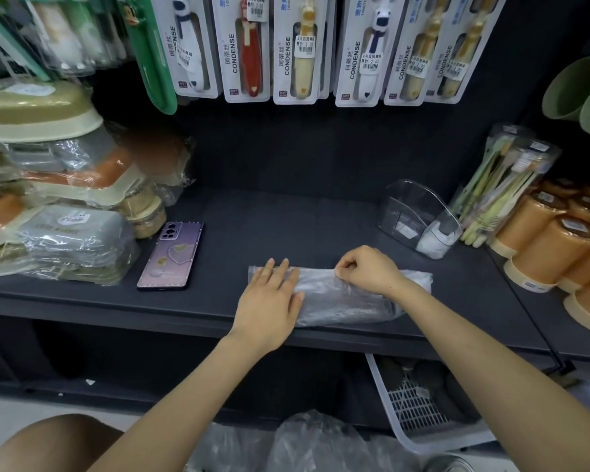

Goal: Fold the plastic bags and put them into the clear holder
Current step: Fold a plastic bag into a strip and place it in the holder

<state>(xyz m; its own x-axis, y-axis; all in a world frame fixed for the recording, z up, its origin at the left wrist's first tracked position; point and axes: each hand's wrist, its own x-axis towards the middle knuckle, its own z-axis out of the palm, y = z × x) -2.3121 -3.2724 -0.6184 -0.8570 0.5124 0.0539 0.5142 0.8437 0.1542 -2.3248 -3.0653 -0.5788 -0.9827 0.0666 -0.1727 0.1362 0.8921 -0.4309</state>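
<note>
A clear plastic bag (344,301) lies folded into a long strip on the dark shelf (252,226), near its front edge. My left hand (269,301) presses flat on the strip's left end with straight fingers. My right hand (368,270) pinches the bag's upper edge near the middle with curled fingers. The clear holder (419,216) stands at the back right of the shelf, with a white folded bag in its front compartment. More crumpled plastic bags (307,444) lie low in front of me.
A purple phone (171,255) lies left of the bag. Wrapped soap boxes (65,212) are stacked at the left. Orange cups (552,243) and a toothbrush pack (504,185) stand at the right. Toothbrush cards (304,46) hang above. A white basket (419,407) sits below the shelf.
</note>
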